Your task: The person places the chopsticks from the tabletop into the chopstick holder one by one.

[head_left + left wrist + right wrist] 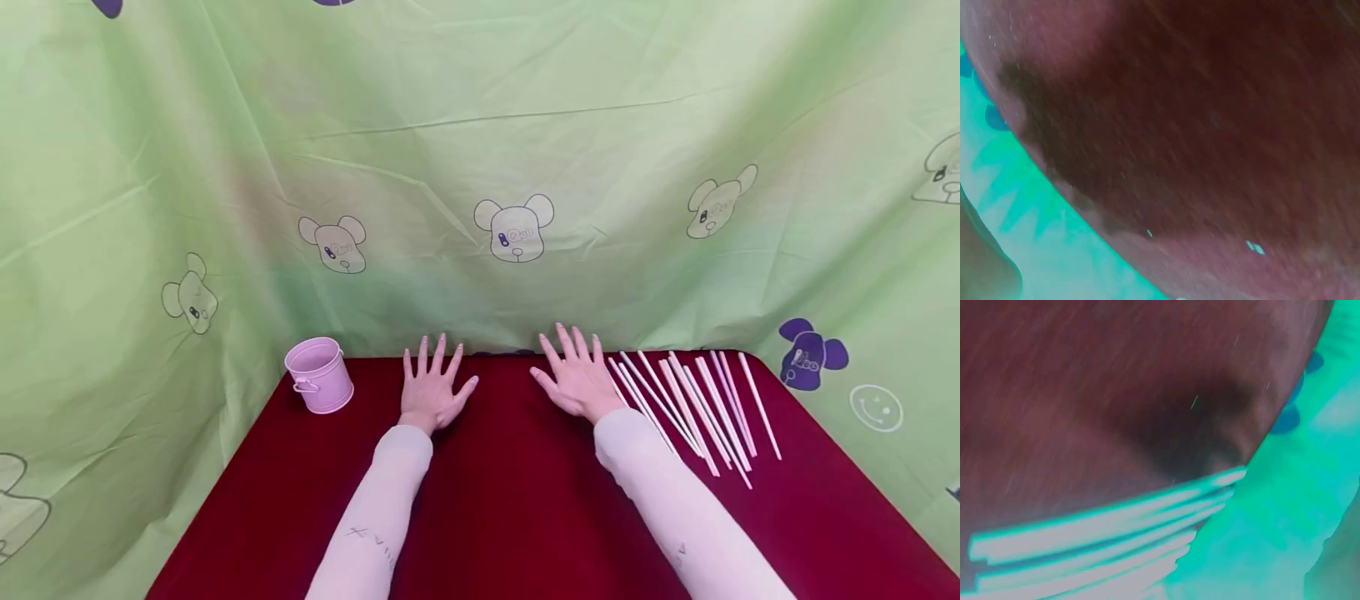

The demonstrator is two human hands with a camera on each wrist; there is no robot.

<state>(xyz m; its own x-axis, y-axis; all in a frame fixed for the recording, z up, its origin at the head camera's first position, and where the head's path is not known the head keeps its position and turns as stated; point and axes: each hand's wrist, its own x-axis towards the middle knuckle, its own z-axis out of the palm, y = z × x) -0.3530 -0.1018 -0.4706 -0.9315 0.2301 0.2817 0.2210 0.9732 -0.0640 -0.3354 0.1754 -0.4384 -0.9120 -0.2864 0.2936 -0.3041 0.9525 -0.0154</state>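
Note:
Both hands are held palm down with fingers spread over the far part of the red table, holding nothing. My left hand [431, 393] is to the right of a small pink bucket [321, 377] that stands upright at the back left corner. Off to the right, my right hand [580, 379] is just left of a spread of thin straws [697, 408], pale pink, white and lilac. In the right wrist view several straws [1097, 534] lie side by side near the table edge. Only a blurred bit of the left hand [985, 262] shows in the left wrist view.
The red tabletop [510, 500] ends at the back against a green cloth [420, 142] printed with bear heads, which hangs on the sides too. A wire handle [303, 386] hangs on the bucket's front.

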